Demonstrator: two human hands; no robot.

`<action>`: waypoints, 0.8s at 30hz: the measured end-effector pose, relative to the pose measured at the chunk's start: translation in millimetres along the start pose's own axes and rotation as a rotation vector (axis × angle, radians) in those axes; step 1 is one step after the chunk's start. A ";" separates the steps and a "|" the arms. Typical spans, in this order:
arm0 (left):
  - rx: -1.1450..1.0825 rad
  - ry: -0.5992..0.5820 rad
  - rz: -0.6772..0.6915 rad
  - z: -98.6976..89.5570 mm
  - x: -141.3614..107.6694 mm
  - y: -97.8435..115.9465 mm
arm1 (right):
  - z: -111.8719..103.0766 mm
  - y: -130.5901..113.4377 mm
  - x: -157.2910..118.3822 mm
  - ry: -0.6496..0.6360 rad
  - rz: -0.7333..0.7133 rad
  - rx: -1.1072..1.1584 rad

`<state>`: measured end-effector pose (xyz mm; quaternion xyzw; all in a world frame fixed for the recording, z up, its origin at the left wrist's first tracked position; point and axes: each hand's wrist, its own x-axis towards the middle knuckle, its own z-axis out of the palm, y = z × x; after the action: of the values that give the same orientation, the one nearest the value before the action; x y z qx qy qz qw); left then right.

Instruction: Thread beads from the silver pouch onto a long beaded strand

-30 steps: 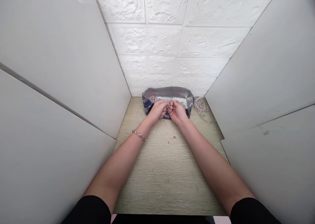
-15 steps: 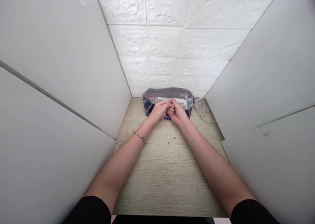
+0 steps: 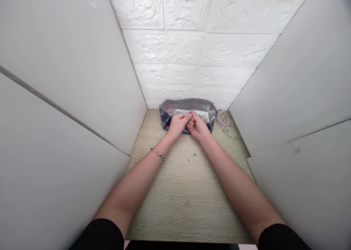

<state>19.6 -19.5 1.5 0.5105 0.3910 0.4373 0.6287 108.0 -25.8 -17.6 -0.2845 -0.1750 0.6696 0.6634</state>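
Note:
My left hand (image 3: 178, 125) and my right hand (image 3: 197, 126) meet at the front rim of a dark blue patterned bag (image 3: 165, 119) with a silver lining. The fingers of both hands are pinched together, thumbs and fingertips touching. Whatever lies between them is too small to make out. Inside the bag, a white piece (image 3: 203, 114) and small pink and clear beads (image 3: 170, 111) show behind my hands. A strand of pale beads (image 3: 225, 122) lies beside the bag's right end.
Two tiny reddish bits (image 3: 194, 155) lie on the wood-grain tabletop (image 3: 181, 198). Grey panels stand close on the left (image 3: 82, 67) and right (image 3: 296, 81). A white brick-pattern wall (image 3: 181, 47) rises behind the bag.
The left hand has shifted slightly right, and its fingers have turned a little against the right hand's. The bag and the bead strand stay in place.

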 end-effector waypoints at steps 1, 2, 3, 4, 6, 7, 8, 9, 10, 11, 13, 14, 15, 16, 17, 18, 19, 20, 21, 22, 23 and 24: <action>0.007 0.003 0.016 -0.1 0.5 -1.6 | -0.3 0.2 0.3 0.003 -0.001 -0.006; 0.014 0.007 0.035 -0.1 0.9 -3.3 | -0.5 0.4 0.6 0.006 -0.001 -0.013; 0.019 0.015 0.059 0.1 1.2 -4.7 | -0.7 0.5 0.7 0.007 -0.002 -0.020; 0.025 0.031 0.090 0.3 1.4 -6.0 | -0.7 0.6 0.8 0.003 -0.005 -0.024; 0.051 0.085 0.168 1.0 1.2 -7.8 | -0.5 0.6 0.5 -0.010 -0.016 -0.025; 0.071 0.117 0.205 1.4 0.9 -8.4 | -0.3 0.6 0.2 -0.015 -0.022 -0.025; 0.096 0.150 0.233 1.8 0.5 -8.8 | -0.1 0.5 0.0 -0.017 -0.026 -0.026; 0.124 0.181 0.250 2.2 0.0 -9.2 | 0.1 0.4 -0.2 -0.016 -0.028 -0.031; 0.148 0.207 0.257 2.5 -0.3 -9.6 | 0.3 0.3 -0.4 -0.014 -0.027 -0.038; 0.166 0.229 0.261 2.8 -0.5 -10.1 | 0.4 0.2 -0.4 -0.012 -0.025 -0.047; 0.186 0.265 0.275 2.9 -0.6 -11.1 | 0.4 0.1 -0.3 -0.016 -0.021 -0.064; 0.187 0.277 0.286 2.7 -0.4 -11.5 | 0.3 0.2 -0.3 -0.020 -0.020 -0.070; 0.186 0.287 0.299 2.5 -0.3 -11.8 | 0.2 0.3 -0.3 -0.024 -0.020 -0.074; 0.183 0.295 0.309 2.3 -0.1 -11.9 | 0.2 0.4 -0.3 -0.028 -0.021 -0.076; 0.182 0.302 0.316 1.9 -0.1 -11.8 | 0.2 0.4 -0.5 -0.032 -0.023 -0.074; 0.184 0.309 0.321 1.6 -0.2 -11.5 | 0.3 0.5 -0.7 -0.035 -0.025 -0.070; 0.189 0.315 0.324 1.3 -0.3 -11.0 | 0.5 0.5 -1.0 -0.038 -0.026 -0.065; 0.198 0.321 0.325 1.0 -0.5 -10.3 | 0.7 0.5 -1.4 -0.039 -0.026 -0.062; 0.209 0.327 0.323 0.7 -0.7 -9.7 | 1.0 0.4 -1.8 -0.037 -0.024 -0.062; 0.219 0.331 0.320 0.4 -0.9 -9.2 | 1.3 0.3 -2.1 -0.034 -0.021 -0.064; 0.228 0.334 0.318 0.3 -1.0 -8.8 | 1.6 0.2 -2.3 -0.029 -0.017 -0.068; 0.234 0.335 0.316 0.1 -0.9 -8.7 | 1.7 0.1 -2.4 -0.026 -0.013 -0.071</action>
<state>20.8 -21.3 -7.0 0.5548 0.4530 0.5604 0.4159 106.8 -27.9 -15.9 -0.2980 -0.2090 0.6621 0.6550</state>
